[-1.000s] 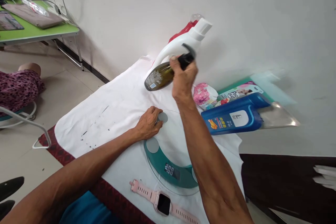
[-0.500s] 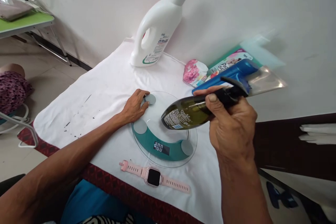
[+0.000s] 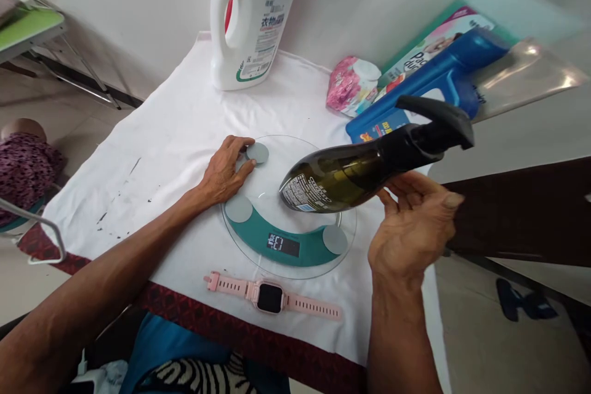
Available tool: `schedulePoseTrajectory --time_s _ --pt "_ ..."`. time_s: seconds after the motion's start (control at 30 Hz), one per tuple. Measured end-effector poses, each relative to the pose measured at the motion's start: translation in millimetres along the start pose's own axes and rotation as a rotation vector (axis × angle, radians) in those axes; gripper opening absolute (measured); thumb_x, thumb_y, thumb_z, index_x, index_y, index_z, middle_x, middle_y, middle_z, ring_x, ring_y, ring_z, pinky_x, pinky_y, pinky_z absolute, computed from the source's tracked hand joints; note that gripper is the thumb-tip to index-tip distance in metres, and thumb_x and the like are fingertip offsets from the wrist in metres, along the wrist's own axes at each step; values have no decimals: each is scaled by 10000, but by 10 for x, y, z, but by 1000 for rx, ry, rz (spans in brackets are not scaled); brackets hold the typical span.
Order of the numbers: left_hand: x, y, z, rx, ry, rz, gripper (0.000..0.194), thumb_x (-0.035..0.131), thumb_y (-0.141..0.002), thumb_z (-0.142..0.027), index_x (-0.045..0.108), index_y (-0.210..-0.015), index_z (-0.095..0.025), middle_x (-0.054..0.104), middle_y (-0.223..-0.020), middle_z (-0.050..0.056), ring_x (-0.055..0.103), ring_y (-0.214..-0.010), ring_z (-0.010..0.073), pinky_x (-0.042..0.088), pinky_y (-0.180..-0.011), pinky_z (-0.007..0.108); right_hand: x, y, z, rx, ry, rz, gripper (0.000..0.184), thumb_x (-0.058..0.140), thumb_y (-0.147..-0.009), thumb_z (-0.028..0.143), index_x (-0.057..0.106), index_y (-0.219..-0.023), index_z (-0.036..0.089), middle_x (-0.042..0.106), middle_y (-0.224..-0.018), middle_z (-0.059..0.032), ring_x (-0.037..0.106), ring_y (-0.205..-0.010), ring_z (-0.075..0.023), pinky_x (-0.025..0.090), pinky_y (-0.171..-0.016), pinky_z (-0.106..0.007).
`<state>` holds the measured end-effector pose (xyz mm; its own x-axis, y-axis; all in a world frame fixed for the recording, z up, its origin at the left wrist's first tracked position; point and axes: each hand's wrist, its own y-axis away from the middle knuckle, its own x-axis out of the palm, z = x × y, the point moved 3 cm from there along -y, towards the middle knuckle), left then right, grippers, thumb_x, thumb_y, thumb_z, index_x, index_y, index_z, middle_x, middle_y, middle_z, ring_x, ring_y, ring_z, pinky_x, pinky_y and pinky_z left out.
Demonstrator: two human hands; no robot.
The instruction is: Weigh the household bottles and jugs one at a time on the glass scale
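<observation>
Bottle of dark green, topped with a black pump, has its base on the glass of a round scale, and its body slants to the right in the view. A pale printed label shows low on its side. The scale's green band faces the person, with a small display lit; its digits are hard to read.

The right hand is just beside the bottle's neck, palm showing and thumb spread away from the fingers. Its grip is loose and not wrapped round anything; whether the fingertips touch the bottle cannot be told. The left hand rests on the scale's far left edge, thumb and forefinger parted near a grey disc, its grip closed on nothing.

A pink watch lies on the white cloth in front of the scale. Along the wall side of the tabletop are a white jug, a pink-flowered pack and a blue bottle. A dark red patterned cloth shows along the near edge. Dark slippers lie on the floor to the right.
</observation>
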<state>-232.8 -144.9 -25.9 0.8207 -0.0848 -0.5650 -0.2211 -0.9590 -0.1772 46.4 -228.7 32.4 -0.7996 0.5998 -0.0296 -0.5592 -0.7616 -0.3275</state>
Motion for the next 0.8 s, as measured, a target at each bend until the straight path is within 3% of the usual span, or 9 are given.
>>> schedulePoseTrajectory --time_s 0.13,0.23,0.4,0.8 --pt "-6 2 -13 3 -19 9 361 617 -986 -301 600 -1334 -204 630 -1339 105 670 -1097 230 571 -1016 456 -225 70 -569 163 19 -111 648 552 -892 839 710 -1002 221 715 -1010 -70 715 -1088 -279 518 -1090 -568" --pt "-6 -2 -14 18 -34 9 388 613 -982 -317 597 -1353 -203 628 -1338 102 666 -1088 221 576 -1011 442 -236 96 -762 212 5 -82 694 562 -880 854 708 -1006 188 709 -983 -81 716 -1062 -271 526 -1078 -533" --pt "-5 -15 -7 42 -53 3 390 624 -980 -349 595 -1346 -221 635 -1341 95 669 -1074 216 580 -1023 441 -186 79 -774 187 46 -3 696 554 -870 890 686 -948 211 715 -962 -53 725 -1064 -268 530 -1064 -522" --pt "-8 -6 0 55 -86 16 404 630 -999 -396 587 -1364 -227 637 -1349 96 679 -1088 225 602 -979 430 -192 84 -744 185 75 -1 678 564 -841 913 654 -898 243 737 -998 -64 733 -1074 -270 545 -1081 -543"
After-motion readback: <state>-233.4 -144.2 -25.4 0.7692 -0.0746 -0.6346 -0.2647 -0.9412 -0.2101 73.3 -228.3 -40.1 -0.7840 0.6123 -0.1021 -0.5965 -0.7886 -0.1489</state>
